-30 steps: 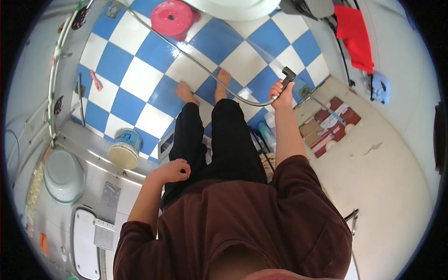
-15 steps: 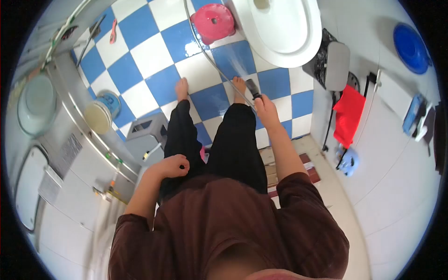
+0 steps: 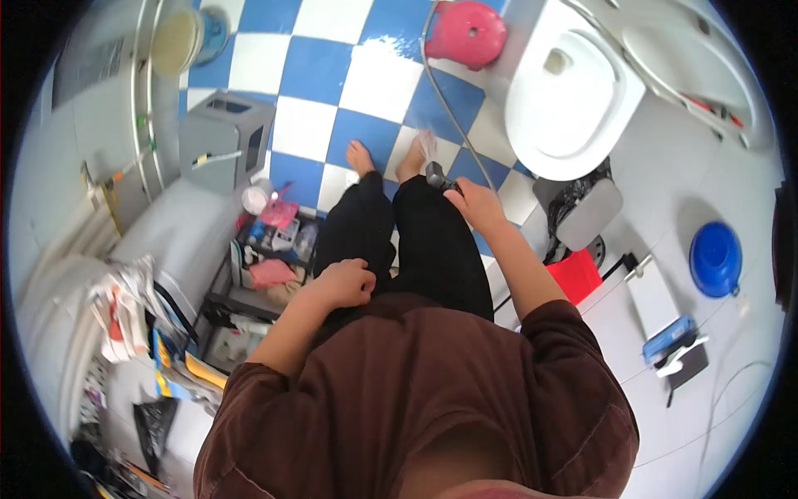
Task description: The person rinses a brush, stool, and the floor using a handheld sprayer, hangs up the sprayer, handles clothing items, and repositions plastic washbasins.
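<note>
My right hand (image 3: 478, 205) is wrapped round the handle of a dark shower sprayer (image 3: 435, 175), and water sprays from its head over my right foot (image 3: 413, 156). A grey metal hose (image 3: 450, 112) runs from near that hand past the pink stool (image 3: 468, 34). My left hand (image 3: 347, 283) rests by my left thigh with its fingers curled in; nothing can be seen in it. Both bare feet stand on blue and white tiles (image 3: 315, 70), which look wet.
A white toilet (image 3: 564, 158) stands at the upper right, beside a grey bin (image 3: 591, 214). On the left are a grey step stool (image 3: 209, 170), a bucket (image 3: 214, 35) and a shelf rack with bottles (image 3: 285, 235). A blue basin (image 3: 715, 259) hangs at the right.
The view has turned, bringing the toilet and left rack further in. The sprayer has swung from pointing away at the right to beside my right foot. My left hand stays curled.
</note>
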A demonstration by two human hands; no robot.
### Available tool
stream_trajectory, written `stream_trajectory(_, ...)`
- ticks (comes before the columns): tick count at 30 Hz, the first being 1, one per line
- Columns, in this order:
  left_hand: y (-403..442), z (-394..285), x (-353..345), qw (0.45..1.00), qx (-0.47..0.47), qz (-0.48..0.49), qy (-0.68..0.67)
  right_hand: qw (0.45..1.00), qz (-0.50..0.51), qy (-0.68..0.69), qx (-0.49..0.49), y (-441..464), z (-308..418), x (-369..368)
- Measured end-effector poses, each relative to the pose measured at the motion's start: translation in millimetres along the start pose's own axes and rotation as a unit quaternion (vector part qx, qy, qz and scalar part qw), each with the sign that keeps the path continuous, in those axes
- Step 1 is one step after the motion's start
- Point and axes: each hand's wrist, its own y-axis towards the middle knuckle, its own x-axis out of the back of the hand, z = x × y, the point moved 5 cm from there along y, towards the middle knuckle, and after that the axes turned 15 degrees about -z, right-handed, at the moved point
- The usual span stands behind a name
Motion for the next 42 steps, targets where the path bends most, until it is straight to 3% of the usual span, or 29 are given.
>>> stream_trajectory(7, -12.8, 31.0, -71.6, 0.991, 0.066, -0.042, -0.113, 0.981, 0.107, -0.096, 0.129, -4.6, 56.4, -74.4)
stream_trajectory(10, -16.8, 41.9, -126.6, 0.979, 0.032, -0.055, -0.191, 0.961, 0.182, -0.101, 0.181, -19.5, 83.4, -117.9)
stream_trajectory(19, -50.4, 44.5, -240.5, 0.936, 0.026, -0.131, -0.325, 0.887, 0.252, -0.121, 0.367, -86.1, 138.7, -253.0)
stream_trajectory(31, -75.4, 51.4, -288.9, 0.868, 0.016, -0.214, -0.448, 0.857, 0.244, -0.130, 0.435, -129.7, 191.7, -340.3)
stream_trajectory(42, -75.9, 45.2, -309.3, 0.838, -0.006, -0.232, -0.494, 0.885, 0.215, -0.177, 0.374, -121.8, 186.4, -366.2)
